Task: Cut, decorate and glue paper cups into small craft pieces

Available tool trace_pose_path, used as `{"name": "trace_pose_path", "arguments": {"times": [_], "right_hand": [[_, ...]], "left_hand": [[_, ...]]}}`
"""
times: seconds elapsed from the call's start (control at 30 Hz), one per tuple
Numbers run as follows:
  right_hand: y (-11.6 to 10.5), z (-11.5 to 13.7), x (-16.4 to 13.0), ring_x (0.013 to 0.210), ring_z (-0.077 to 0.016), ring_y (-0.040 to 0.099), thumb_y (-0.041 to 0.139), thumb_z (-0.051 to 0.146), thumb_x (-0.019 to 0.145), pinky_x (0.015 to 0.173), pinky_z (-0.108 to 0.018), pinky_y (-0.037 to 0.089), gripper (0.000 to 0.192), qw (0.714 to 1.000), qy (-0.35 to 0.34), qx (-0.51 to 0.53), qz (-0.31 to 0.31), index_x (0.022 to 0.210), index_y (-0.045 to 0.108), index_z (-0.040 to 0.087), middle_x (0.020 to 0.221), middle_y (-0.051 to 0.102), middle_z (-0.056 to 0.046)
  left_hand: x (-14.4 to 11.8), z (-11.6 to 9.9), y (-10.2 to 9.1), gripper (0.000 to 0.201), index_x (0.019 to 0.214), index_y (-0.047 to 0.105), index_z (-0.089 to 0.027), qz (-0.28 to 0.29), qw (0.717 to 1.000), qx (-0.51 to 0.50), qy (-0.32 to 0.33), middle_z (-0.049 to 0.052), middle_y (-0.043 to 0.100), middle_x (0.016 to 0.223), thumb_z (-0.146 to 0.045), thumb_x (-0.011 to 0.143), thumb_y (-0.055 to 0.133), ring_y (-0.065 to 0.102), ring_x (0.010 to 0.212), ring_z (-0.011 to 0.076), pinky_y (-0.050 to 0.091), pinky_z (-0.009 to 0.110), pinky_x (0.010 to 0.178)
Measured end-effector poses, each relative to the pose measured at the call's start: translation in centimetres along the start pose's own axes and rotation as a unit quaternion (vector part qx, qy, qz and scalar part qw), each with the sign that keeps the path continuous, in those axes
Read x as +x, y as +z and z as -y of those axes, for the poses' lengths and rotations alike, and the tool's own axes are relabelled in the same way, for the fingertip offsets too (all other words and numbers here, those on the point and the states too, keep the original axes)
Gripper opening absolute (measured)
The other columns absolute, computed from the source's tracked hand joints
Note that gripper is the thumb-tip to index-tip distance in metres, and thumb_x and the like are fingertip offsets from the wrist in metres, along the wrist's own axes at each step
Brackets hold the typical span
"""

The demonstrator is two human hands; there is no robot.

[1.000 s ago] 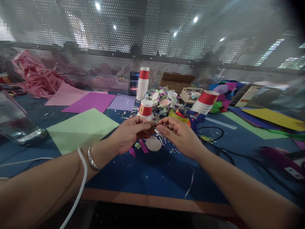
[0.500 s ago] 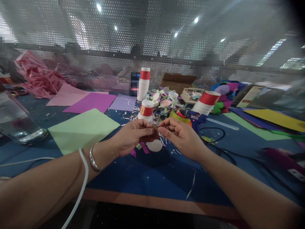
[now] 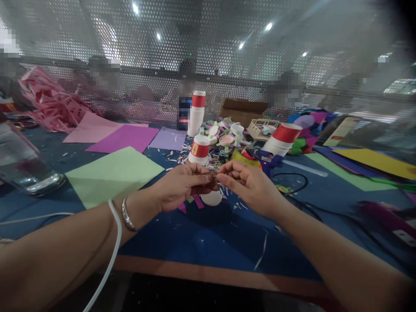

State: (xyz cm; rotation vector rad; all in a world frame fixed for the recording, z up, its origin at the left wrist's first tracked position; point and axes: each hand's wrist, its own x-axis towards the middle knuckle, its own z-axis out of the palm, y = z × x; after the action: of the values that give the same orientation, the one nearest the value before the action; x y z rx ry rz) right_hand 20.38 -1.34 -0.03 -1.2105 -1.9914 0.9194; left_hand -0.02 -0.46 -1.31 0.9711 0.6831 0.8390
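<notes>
My left hand (image 3: 186,184) and my right hand (image 3: 247,184) meet fingertip to fingertip above the table. The fingers of both are pinched together around something small that I cannot make out. Just beyond them stands an upside-down paper cup (image 3: 200,149), white with a red band. Below the fingertips lies a white paper disc (image 3: 211,198), with purple paper strips (image 3: 198,201) beside it. A blue glue gun (image 3: 270,161) rests past my right hand, next to a yellow roll (image 3: 245,158).
Green paper (image 3: 113,177) and purple paper (image 3: 125,138) lie at left near a glass jar (image 3: 35,173). Behind are stacked cups (image 3: 196,115) and a pile of small paper pieces (image 3: 227,134). A black cable (image 3: 325,212) crosses the right. Coloured sheets (image 3: 373,162) lie far right.
Both hands stay nearly in place, fingertips still together. The left fingertips have shifted very slightly to the right. Nothing on the table has visibly moved.
</notes>
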Motion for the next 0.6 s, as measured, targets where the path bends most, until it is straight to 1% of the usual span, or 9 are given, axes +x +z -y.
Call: {"name": "trace_pose_path", "arguments": {"times": [0.13,0.2,0.27,0.33,0.4,0.47,0.6], "right_hand": [[-0.09,0.05,0.02,0.071,-0.0161,0.061,0.060,0.052,0.094,0.060,-0.028,0.042,0.033,1.000,0.004,0.014,0.004,0.096,0.057,0.019,0.084,0.071,-0.006],[-0.11,0.03,0.09,0.066,-0.0138,0.056,0.059,0.055,0.094,0.057,-0.027,0.038,0.036,1.000,0.012,0.018,0.009,0.093,0.057,0.019,0.083,0.070,-0.005],[-0.09,0.00,0.15,0.059,-0.0109,0.048,0.058,0.057,0.094,0.053,-0.026,0.033,0.039,0.999,0.020,0.020,0.015,0.091,0.057,0.018,0.080,0.068,-0.004],[-0.05,-0.02,0.19,0.054,-0.0087,0.040,0.058,0.057,0.094,0.050,-0.026,0.028,0.039,0.999,0.027,0.024,0.018,0.090,0.056,0.018,0.072,0.063,0.000],[-0.04,-0.01,0.20,0.051,-0.0076,0.034,0.060,0.056,0.093,0.048,-0.026,0.023,0.039,0.999,0.032,0.028,0.017,0.089,0.055,0.018,0.064,0.054,0.004],[-0.08,0.01,0.17,0.049,-0.0071,0.031,0.061,0.057,0.092,0.047,-0.026,0.021,0.039,0.999,0.037,0.031,0.015,0.087,0.055,0.019,0.059,0.045,0.007],[-0.21,0.01,0.13,0.048,-0.0071,0.030,0.059,0.058,0.093,0.046,-0.026,0.019,0.040,0.999,0.042,0.021,0.014,0.086,0.055,0.019,0.057,0.040,0.008]], "left_hand": [[-0.04,-0.09,0.15,0.011,0.076,0.065,-0.010,-0.001,1.000,-0.022,-0.006,0.007,0.072,0.078,-0.010,0.083,0.074,0.070,0.077,0.0138,0.051,0.025,0.078],[-0.01,-0.06,0.14,0.013,0.077,0.065,-0.009,0.002,1.000,-0.023,-0.004,0.007,0.072,0.079,-0.011,0.081,0.076,0.070,0.078,0.0145,0.052,0.026,0.079],[0.07,0.00,0.05,0.013,0.078,0.066,-0.009,0.010,1.000,-0.017,-0.001,0.008,0.072,0.080,-0.014,0.081,0.077,0.070,0.080,0.0150,0.052,0.027,0.080],[0.15,0.08,-0.07,0.013,0.079,0.066,-0.009,0.013,1.000,-0.010,0.003,0.008,0.072,0.080,-0.015,0.083,0.077,0.069,0.080,0.0149,0.051,0.028,0.081],[0.21,0.13,-0.19,0.012,0.080,0.065,-0.009,0.010,1.000,-0.005,0.012,0.008,0.072,0.081,-0.015,0.083,0.076,0.070,0.080,0.0150,0.051,0.028,0.081],[0.23,0.16,-0.30,0.013,0.080,0.063,-0.011,0.005,1.000,-0.003,0.025,0.007,0.073,0.081,-0.013,0.083,0.075,0.070,0.079,0.0151,0.052,0.028,0.080],[0.22,0.16,-0.39,0.015,0.080,0.059,-0.012,0.003,0.999,0.003,0.038,0.006,0.073,0.079,-0.012,0.083,0.074,0.070,0.076,0.0147,0.052,0.029,0.079]]}}
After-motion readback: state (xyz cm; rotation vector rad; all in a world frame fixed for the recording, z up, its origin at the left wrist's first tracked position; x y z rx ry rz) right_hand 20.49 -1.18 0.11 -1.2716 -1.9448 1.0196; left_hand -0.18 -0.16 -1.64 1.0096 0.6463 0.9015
